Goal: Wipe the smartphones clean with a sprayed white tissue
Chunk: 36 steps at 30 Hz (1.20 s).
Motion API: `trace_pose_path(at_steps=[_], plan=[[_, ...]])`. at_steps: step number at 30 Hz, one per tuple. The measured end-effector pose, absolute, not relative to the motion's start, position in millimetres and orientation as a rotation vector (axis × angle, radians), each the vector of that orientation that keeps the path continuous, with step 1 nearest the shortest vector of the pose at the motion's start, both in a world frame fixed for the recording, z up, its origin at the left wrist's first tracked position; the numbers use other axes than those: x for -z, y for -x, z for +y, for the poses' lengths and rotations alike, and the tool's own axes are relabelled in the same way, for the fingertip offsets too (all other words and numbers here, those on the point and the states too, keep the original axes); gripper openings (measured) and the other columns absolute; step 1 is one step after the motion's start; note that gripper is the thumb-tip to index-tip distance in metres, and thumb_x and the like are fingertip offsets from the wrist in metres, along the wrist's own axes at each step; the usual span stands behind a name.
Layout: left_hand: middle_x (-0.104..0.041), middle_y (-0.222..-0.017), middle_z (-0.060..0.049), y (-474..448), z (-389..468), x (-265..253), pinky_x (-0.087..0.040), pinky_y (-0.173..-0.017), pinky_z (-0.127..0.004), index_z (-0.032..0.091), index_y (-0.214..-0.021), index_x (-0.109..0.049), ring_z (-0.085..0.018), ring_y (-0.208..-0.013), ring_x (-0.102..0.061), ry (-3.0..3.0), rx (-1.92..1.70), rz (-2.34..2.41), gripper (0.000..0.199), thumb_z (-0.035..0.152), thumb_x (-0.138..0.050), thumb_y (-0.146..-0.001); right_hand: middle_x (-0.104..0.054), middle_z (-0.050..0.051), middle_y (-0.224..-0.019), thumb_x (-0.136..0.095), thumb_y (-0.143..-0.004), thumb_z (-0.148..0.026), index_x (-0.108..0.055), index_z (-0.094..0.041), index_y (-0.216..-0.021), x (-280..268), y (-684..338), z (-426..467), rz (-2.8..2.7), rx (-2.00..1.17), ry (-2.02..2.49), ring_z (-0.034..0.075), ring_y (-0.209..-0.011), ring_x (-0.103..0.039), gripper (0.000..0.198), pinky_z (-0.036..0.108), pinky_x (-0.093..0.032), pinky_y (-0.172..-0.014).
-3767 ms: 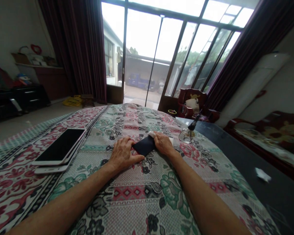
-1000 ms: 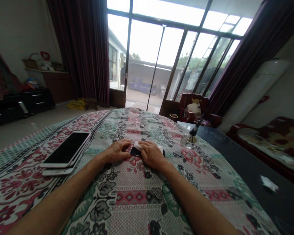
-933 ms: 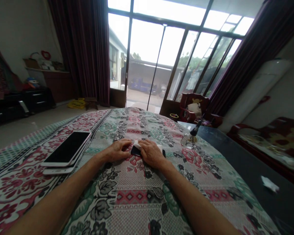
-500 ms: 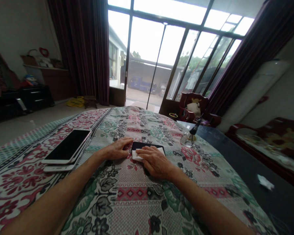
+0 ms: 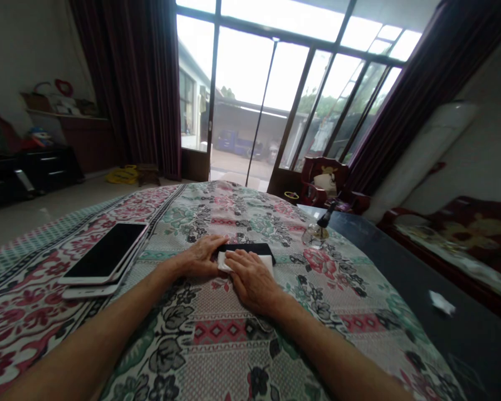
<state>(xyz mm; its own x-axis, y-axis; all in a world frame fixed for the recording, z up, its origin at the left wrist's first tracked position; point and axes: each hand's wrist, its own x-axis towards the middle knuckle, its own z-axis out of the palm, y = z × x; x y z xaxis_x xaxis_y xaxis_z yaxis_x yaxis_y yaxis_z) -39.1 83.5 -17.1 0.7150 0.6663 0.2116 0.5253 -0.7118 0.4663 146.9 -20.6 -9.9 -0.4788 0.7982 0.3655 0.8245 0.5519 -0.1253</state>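
A dark phone (image 5: 256,248) lies flat on the flowered tablecloth in front of me. My left hand (image 5: 202,256) grips its left end, fingers along the far edge and thumb on the near side. Under my right hand (image 5: 253,278) is a folded white tissue (image 5: 269,260), pressed against the phone's surface with the fingers together. The hand and the tissue hide much of the phone. To the left, a white phone with a black screen (image 5: 106,250) rests on top of a small stack of phones.
A glass bottle with a black top (image 5: 317,234) stands to the right on the tablecloth (image 5: 225,331). A crumpled white tissue (image 5: 441,303) lies on the dark surface (image 5: 404,273) beyond the cloth's right edge. A wooden chair (image 5: 323,181) stands further back.
My right hand has slid the tissue slightly toward me and to the left over the phone, nearer my left hand. The whole view has shifted a little.
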Motion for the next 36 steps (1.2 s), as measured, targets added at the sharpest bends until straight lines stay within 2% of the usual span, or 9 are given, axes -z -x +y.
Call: trace_pose_path(at_steps=[2, 6, 12, 20, 28, 32, 36], plan=[[-0.051, -0.134, -0.014, 40.7, 82.1, 13.6, -0.033, -0.106, -0.041, 0.020, -0.133, -0.048, -0.031, -0.125, -0.044, -2.538, -0.523, 0.928, 0.084, 0.047, -0.075, -0.058, -0.053, 0.004, -0.137, -0.038, -0.095, -0.021, -0.054, -0.022, -0.126, 11.2, -147.7, -23.1, -2.394, 0.077, 1.320, 0.022, -0.127, -0.043, 0.036, 0.041, -0.031, -0.107], [-0.055, -0.123, -0.013, 39.9, 77.3, 9.5, -0.041, -0.095, -0.040, 0.019, -0.132, -0.049, -0.029, -0.112, -0.051, -2.516, -0.486, 0.975, 0.079, 0.044, -0.070, -0.060, -0.054, 0.004, -0.135, -0.038, -0.094, -0.021, -0.056, -0.022, -0.124, 12.1, -160.0, -22.5, -2.342, 0.078, 1.375, 0.022, -0.124, -0.045, 0.035, 0.041, -0.033, -0.105], [-0.059, -0.117, -0.010, 33.7, 70.6, 5.2, -0.041, -0.093, -0.040, 0.023, -0.129, -0.053, -0.031, -0.109, -0.052, -2.545, -0.535, 1.030, 0.072, 0.039, -0.065, -0.059, -0.059, 0.008, -0.128, -0.040, -0.091, -0.017, -0.059, -0.020, -0.119, 12.0, -190.7, -8.7, -2.232, 0.175, 1.543, 0.023, -0.117, -0.050, 0.035, 0.042, -0.037, -0.099], [-0.060, -0.110, -0.011, 23.2, 55.7, -12.2, -0.043, -0.084, -0.038, 0.017, -0.125, -0.056, -0.031, -0.101, -0.054, -2.494, -0.403, 1.175, 0.070, 0.037, -0.062, -0.058, -0.060, 0.012, -0.125, -0.042, -0.087, -0.014, -0.060, -0.014, -0.116, 8.9, -206.4, -3.7, -2.109, 0.259, 1.843, 0.024, -0.114, -0.049, 0.034, 0.038, -0.035, -0.096], [-0.058, -0.109, -0.012, 24.6, 60.5, -5.4, -0.044, -0.085, -0.036, 0.015, -0.125, -0.055, -0.028, -0.099, -0.055, -2.534, -0.381, 1.227, 0.073, 0.041, -0.066, -0.058, -0.060, 0.014, -0.121, -0.043, -0.087, -0.019, -0.062, -0.012, -0.110, 10.4, -163.3, -24.5, -2.296, 0.332, 1.610, 0.027, -0.109, -0.050, 0.031, 0.041, -0.035, -0.094], [-0.060, -0.105, -0.010, 26.3, 61.9, -2.2, -0.043, -0.084, -0.037, 0.015, -0.122, -0.057, -0.027, -0.096, -0.056, -2.543, -0.413, 1.187, 0.071, 0.046, -0.067, -0.059, -0.063, 0.012, -0.115, -0.044, -0.088, -0.022, -0.063, -0.014, -0.102, 8.7, -148.8, -31.0, -2.375, 0.288, 1.459, 0.025, -0.104, -0.052, 0.025, 0.039, -0.036, -0.091], [-0.060, -0.103, -0.010, 24.8, 60.8, -1.9, -0.044, -0.080, -0.037, 0.015, -0.121, -0.058, -0.028, -0.094, -0.056, -2.535, -0.411, 1.203, 0.070, 0.046, -0.067, -0.058, -0.063, 0.010, -0.117, -0.043, -0.089, -0.021, -0.062, -0.016, -0.106, 12.0, -155.8, -21.9, -2.316, 0.277, 1.463, 0.024, -0.105, -0.052, 0.026, 0.039, -0.036, -0.090]])
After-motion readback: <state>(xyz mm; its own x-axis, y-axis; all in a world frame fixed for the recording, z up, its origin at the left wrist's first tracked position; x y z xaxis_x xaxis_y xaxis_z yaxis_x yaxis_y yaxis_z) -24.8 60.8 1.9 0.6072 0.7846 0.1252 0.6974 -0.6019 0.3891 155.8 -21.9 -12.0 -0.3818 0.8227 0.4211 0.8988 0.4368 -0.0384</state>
